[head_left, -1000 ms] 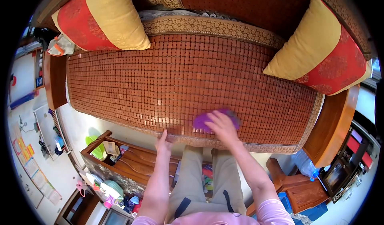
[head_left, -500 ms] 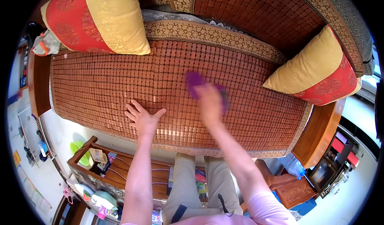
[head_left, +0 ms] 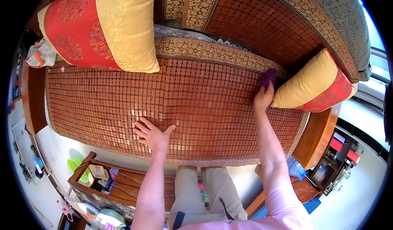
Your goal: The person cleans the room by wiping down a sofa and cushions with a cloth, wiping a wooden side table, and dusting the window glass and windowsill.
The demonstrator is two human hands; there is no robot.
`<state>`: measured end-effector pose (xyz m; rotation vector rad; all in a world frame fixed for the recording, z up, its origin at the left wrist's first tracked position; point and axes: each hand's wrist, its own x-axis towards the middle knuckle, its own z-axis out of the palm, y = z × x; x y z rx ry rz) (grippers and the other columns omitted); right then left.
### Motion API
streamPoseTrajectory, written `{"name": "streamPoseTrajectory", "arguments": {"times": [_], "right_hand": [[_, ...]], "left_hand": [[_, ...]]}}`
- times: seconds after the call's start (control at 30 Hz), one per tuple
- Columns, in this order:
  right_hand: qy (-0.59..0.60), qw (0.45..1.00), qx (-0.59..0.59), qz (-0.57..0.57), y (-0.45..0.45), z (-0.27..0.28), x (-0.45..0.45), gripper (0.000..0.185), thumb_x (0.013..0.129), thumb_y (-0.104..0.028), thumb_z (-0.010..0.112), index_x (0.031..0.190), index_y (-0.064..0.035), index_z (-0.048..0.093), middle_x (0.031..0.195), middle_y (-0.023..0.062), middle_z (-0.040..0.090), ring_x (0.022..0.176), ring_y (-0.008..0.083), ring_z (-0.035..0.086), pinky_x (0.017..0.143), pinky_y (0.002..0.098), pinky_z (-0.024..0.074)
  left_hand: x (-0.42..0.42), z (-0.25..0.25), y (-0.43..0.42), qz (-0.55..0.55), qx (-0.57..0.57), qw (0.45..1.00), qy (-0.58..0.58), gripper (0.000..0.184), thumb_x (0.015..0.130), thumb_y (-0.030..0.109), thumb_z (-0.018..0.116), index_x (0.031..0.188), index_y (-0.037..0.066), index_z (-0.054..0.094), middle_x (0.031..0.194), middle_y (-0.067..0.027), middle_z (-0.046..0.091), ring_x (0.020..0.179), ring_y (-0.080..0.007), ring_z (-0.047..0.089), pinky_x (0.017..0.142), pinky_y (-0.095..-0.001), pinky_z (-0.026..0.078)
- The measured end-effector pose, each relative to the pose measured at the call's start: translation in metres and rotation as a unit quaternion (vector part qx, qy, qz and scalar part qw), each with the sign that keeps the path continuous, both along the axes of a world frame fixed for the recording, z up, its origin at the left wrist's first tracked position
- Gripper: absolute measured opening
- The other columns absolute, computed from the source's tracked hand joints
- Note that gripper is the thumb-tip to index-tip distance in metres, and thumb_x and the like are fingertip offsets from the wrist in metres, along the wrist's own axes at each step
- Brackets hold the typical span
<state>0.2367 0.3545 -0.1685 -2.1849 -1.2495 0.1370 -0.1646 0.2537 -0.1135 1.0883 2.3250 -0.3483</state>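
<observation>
A reddish-brown tiled seat mat [head_left: 204, 103] with a patterned gold border covers the long wooden sofa. My left hand [head_left: 154, 136] lies on the mat near its front, fingers spread and holding nothing. Far over to the right, my right hand [head_left: 263, 98] grips a purple cloth [head_left: 268, 77] against the mat's back border. Close beside that hand is the tip of a yellow and red cushion [head_left: 317, 84]. Part of the cloth is hidden by my fingers.
A larger red and yellow cushion [head_left: 100, 29] leans at the back left. Wooden armrests [head_left: 317, 142] bound the sofa. Behind my legs stands a low wooden table [head_left: 131, 185] with small items, near a green basin [head_left: 77, 168]. A plastic bottle [head_left: 295, 168] is at the right.
My right hand has carried the purple cloth from the mat's middle to the back right, beside the cushion. My left hand stays spread on the mat. The camera view has shifted slightly.
</observation>
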Motion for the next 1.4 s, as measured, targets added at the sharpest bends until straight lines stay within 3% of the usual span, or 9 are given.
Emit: {"name": "streamPoseTrajectory", "arguments": {"times": [0.23,0.37,0.7,0.73,0.8,0.97,1.1,1.27,1.4], "right_hand": [[-0.007,0.941,0.017,0.338,0.048,0.013,-0.232,0.036,0.089,-0.003,0.053,0.121,-0.0135,0.064,0.129,0.0157,0.061,0.123,0.0342,0.055,0.105,0.0442,0.0449],[-0.045,0.874,0.003,0.483,0.025,0.017,-0.183,0.035,0.088,-0.004,0.055,0.120,-0.0159,0.065,0.134,0.0148,0.059,0.129,0.0323,0.053,0.109,0.0434,0.0424],[-0.122,0.984,0.001,0.130,0.001,0.006,-0.077,0.038,0.091,-0.003,0.055,0.129,-0.0015,0.058,0.132,0.0216,0.057,0.123,0.0362,0.054,0.110,0.0432,0.0406],[0.104,0.980,0.000,0.167,-0.004,0.002,-0.113,0.032,0.093,-0.004,0.052,0.124,-0.0031,0.060,0.124,0.0194,0.061,0.120,0.0329,0.056,0.107,0.0407,0.0435],[0.002,0.925,-0.192,0.328,-0.020,0.037,-0.173,0.026,0.095,-0.007,0.053,0.118,-0.0102,0.064,0.113,0.0154,0.065,0.116,0.0308,0.060,0.103,0.0394,0.0475],[0.071,0.777,-0.114,0.615,-0.144,0.042,-0.142,0.044,0.084,-0.011,0.056,0.127,-0.0191,0.060,0.142,0.0111,0.053,0.133,0.0340,0.048,0.106,0.0434,0.0444],[-0.077,0.811,-0.265,0.516,-0.125,0.054,-0.048,0.022,0.084,-0.013,0.059,0.105,-0.0141,0.065,0.121,0.0106,0.064,0.118,0.0298,0.058,0.102,0.0436,0.0463],[-0.071,0.988,-0.004,0.136,-0.049,0.011,-0.017,0.044,0.087,0.002,0.056,0.130,-0.0035,0.057,0.132,0.0261,0.055,0.125,0.0438,0.049,0.108,0.0512,0.0363],[-0.096,0.972,-0.044,0.208,-0.016,0.016,-0.137,0.029,0.089,-0.002,0.055,0.116,-0.0078,0.064,0.110,0.0173,0.065,0.111,0.0340,0.060,0.092,0.0453,0.0519]], "left_hand": [[0.003,0.004,0.003,0.004,-0.012,1.000,0.008,0.137,0.066,0.063,0.081,0.156,0.003,-0.003,0.161,-0.0291,-0.001,0.148,-0.0500,-0.002,0.113,-0.0687,0.015],[0.006,0.010,0.007,0.011,-0.034,0.999,0.009,0.136,0.067,0.063,0.081,0.156,0.003,-0.003,0.161,-0.0290,-0.001,0.147,-0.0501,-0.001,0.113,-0.0683,0.015],[0.007,0.008,0.007,-0.002,-0.033,0.999,0.015,0.135,0.068,0.064,0.079,0.156,0.003,-0.003,0.160,-0.0295,-0.003,0.147,-0.0523,0.000,0.113,-0.0673,0.018],[0.007,0.008,0.008,0.000,-0.035,0.999,0.013,0.135,0.068,0.064,0.079,0.156,0.003,-0.003,0.160,-0.0294,-0.003,0.147,-0.0519,0.000,0.114,-0.0669,0.017],[0.007,0.009,0.008,-0.006,-0.038,0.999,0.017,0.136,0.068,0.064,0.079,0.156,0.003,-0.004,0.161,-0.0293,-0.003,0.147,-0.0515,0.000,0.114,-0.0664,0.017],[0.005,0.004,0.006,-0.005,-0.047,0.999,0.026,0.137,0.067,0.065,0.080,0.156,0.003,-0.004,0.161,-0.0282,-0.003,0.148,-0.0493,-0.001,0.114,-0.0668,0.018],[0.005,0.003,0.006,0.006,-0.057,0.998,0.028,0.138,0.066,0.066,0.079,0.156,0.003,-0.004,0.161,-0.0281,-0.003,0.148,-0.0493,0.000,0.112,-0.0693,0.019],[0.005,0.002,0.004,-0.006,-0.042,0.999,0.034,0.139,0.066,0.068,0.079,0.156,0.003,-0.004,0.161,-0.0288,-0.002,0.147,-0.0502,0.000,0.109,-0.0719,0.022],[0.005,0.002,0.006,-0.018,-0.049,0.998,0.031,0.139,0.066,0.069,0.078,0.156,0.001,-0.003,0.160,-0.0294,-0.001,0.147,-0.0507,0.000,0.110,-0.0710,0.021]]}}
